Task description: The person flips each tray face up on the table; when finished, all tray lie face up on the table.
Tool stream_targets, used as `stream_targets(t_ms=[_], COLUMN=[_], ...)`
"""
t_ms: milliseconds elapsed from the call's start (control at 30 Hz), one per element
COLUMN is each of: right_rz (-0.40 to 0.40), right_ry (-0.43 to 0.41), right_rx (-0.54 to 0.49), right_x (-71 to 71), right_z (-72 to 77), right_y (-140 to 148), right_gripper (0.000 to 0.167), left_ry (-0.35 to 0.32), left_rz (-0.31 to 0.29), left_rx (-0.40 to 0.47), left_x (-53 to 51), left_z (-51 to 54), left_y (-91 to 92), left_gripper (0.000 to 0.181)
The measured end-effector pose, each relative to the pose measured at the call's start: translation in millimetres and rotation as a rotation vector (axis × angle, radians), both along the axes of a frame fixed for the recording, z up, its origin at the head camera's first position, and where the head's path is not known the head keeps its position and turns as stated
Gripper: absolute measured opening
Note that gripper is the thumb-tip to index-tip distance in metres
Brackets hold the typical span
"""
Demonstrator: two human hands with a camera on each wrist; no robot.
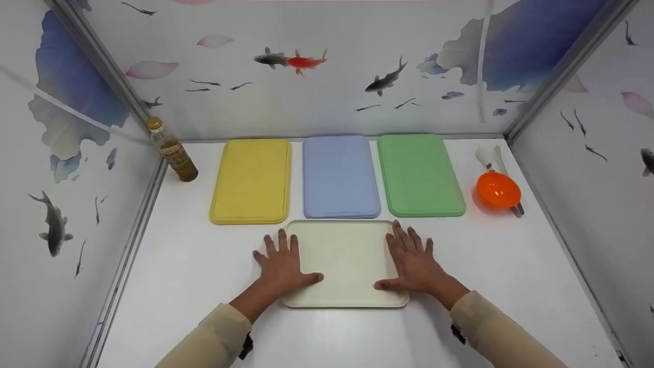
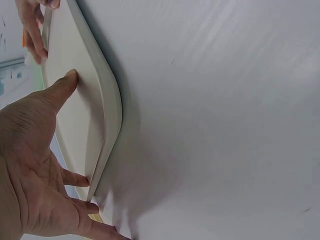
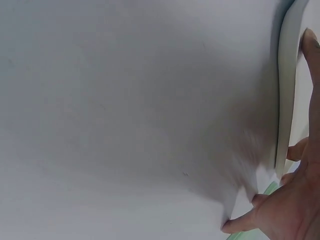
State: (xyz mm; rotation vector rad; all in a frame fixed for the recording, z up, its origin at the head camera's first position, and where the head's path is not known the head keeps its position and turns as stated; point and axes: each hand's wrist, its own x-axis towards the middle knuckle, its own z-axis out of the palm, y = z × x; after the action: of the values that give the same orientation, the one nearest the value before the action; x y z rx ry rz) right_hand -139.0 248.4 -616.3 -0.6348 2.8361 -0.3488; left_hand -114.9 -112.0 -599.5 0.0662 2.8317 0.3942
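Note:
A cream rectangular tray (image 1: pixel 347 260) with a low raised rim lies on the white table, its long side across. My left hand (image 1: pixel 282 266) rests on its left edge, fingers spread and fairly straight, the thumb over the tray's inside. On the opposite edge lies my right hand (image 1: pixel 415 263), also spread, its thumb pointing inward. In the left wrist view the thumb of the left hand (image 2: pixel 37 165) touches the tray (image 2: pixel 82 100) while some fingers reach past the rim. The right wrist view has the right hand (image 3: pixel 295 200) along the tray's outer wall (image 3: pixel 287 95).
Behind the tray, a yellow board (image 1: pixel 251 181), a blue board (image 1: pixel 341 176) and a green board (image 1: pixel 421 175) stand in a row. An oil bottle (image 1: pixel 176 156) is at the back left. An orange bowl (image 1: pixel 498 190) sits over utensils at right. Printed walls (image 1: pixel 327 102) enclose the table.

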Motion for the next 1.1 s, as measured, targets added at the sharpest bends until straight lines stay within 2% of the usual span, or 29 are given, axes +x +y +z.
stream_targets(t_ms=[267,500,833,1033,1100], right_rz=[0.003,0.006,-0.004,0.014,0.026], right_ry=[-0.023,-0.027,-0.028,-0.038,-0.026], right_rx=[-0.004,0.006,-0.001,0.057,0.075], right_x=[-5.2,-3.7,-6.7,-12.3,-15.2], right_z=[1.5,0.6,8.3,14.9,17.8], right_y=[-2.6,0.3,0.7,-6.8,-9.5], right_gripper=[0.141,0.142,0.142,0.143,0.141], left_ry=[0.010,0.007,0.028,0.023,0.024], left_rz=[0.013,0.016,0.015,0.010,0.019], left_rx=[0.006,0.005,0.003,-0.007,0.012], left_x=[0.8,2.5,-2.6,-1.0,-1.3], left_z=[1.3,-3.4,-3.4,-2.8,0.5], left_y=[-0.7,1.6,1.9,-2.2,-4.6], left_gripper=[0.131,0.133,0.134,0.131,0.126])
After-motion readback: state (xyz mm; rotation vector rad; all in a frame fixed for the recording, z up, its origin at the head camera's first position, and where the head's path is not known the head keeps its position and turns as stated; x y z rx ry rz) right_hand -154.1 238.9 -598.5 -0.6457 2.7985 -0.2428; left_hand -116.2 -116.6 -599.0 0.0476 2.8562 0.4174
